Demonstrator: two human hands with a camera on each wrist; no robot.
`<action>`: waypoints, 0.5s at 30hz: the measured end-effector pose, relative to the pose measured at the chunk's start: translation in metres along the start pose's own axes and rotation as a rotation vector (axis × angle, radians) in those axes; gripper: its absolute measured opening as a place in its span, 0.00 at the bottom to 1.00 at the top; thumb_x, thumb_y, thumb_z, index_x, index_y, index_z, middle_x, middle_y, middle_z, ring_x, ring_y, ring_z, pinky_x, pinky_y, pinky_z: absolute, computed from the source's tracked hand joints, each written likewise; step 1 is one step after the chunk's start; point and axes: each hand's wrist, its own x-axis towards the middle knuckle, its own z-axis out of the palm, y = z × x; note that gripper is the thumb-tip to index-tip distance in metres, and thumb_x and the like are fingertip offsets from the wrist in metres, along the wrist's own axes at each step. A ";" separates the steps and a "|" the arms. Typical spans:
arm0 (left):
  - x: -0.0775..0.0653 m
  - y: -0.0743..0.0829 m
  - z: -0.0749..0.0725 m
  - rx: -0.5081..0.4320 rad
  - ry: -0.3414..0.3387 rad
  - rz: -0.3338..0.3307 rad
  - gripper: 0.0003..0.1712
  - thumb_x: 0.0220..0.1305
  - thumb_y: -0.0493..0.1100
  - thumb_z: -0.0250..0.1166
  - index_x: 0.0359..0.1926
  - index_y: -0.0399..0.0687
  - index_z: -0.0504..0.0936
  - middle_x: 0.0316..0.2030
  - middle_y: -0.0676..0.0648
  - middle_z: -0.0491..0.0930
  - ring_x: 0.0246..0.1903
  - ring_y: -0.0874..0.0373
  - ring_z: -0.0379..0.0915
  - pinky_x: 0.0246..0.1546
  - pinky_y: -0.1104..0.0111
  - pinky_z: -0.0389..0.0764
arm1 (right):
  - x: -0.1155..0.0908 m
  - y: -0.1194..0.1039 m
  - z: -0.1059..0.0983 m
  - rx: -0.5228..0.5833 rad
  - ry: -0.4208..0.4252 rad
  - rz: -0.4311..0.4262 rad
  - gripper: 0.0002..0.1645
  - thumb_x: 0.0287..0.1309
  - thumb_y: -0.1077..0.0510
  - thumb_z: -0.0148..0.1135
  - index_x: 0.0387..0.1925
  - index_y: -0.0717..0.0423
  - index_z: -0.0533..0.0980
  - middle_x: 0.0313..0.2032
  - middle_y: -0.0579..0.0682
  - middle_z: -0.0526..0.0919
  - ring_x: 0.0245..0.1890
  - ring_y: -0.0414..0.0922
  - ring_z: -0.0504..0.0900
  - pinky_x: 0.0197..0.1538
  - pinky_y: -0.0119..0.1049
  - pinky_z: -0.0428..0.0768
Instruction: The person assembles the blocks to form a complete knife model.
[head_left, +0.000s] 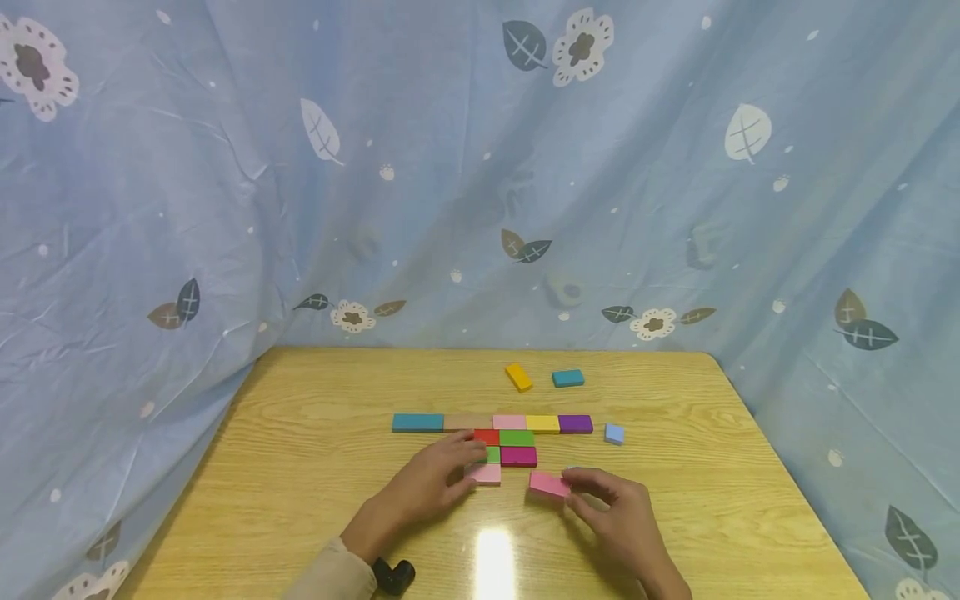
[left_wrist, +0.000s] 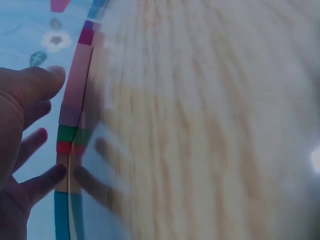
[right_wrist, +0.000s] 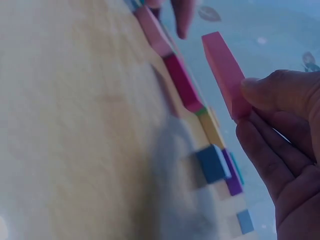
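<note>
1. The right hand [head_left: 626, 517] pinches the pink block [head_left: 549, 485] between thumb and fingers, holding it clear of the bench [head_left: 315, 492], to the right of the laid blocks.
2. The left hand [head_left: 431, 475] grasps nothing; its fingers are spread over the left part of the laid blocks. Whether they touch any, I cannot tell.
3. By the left thumb lies the pale pink block [head_left: 483, 475], the nearest of the laid ones.
4. Behind it, side by side, are the light green block [head_left: 492, 455], partly covered by fingers, and the magenta block [head_left: 518, 456].
5. Next come the red block [head_left: 487, 437] and the green block [head_left: 517, 437].
6. The rear row runs, left to right, blue [head_left: 417, 422], tan [head_left: 468, 422], light pink [head_left: 509, 422], yellow [head_left: 542, 424], purple [head_left: 575, 423].
7. A blue cube [right_wrist: 215, 164] sits just beyond the right fingers; a second cube [head_left: 614, 433] is right of the purple.
8. Farther back lie an orange block [head_left: 519, 377] and a teal block [head_left: 567, 378], apart.
9. A patterned blue curtain [head_left: 435, 183] hangs behind.
</note>
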 end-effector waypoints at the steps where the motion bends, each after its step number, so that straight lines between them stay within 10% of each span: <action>1: 0.001 0.000 0.000 0.009 0.000 0.015 0.22 0.76 0.42 0.70 0.68 0.47 0.86 0.68 0.48 0.85 0.78 0.43 0.71 0.77 0.48 0.76 | 0.001 0.001 -0.002 -0.004 0.006 -0.010 0.19 0.60 0.70 0.79 0.50 0.49 0.91 0.47 0.43 0.95 0.48 0.39 0.93 0.57 0.29 0.89; 15: 0.003 0.002 0.002 0.074 -0.037 0.027 0.17 0.75 0.40 0.71 0.62 0.47 0.90 0.67 0.46 0.86 0.75 0.41 0.75 0.75 0.46 0.78 | 0.022 0.011 -0.003 -0.008 -0.023 -0.051 0.18 0.61 0.69 0.79 0.52 0.55 0.90 0.48 0.45 0.95 0.49 0.39 0.93 0.59 0.29 0.88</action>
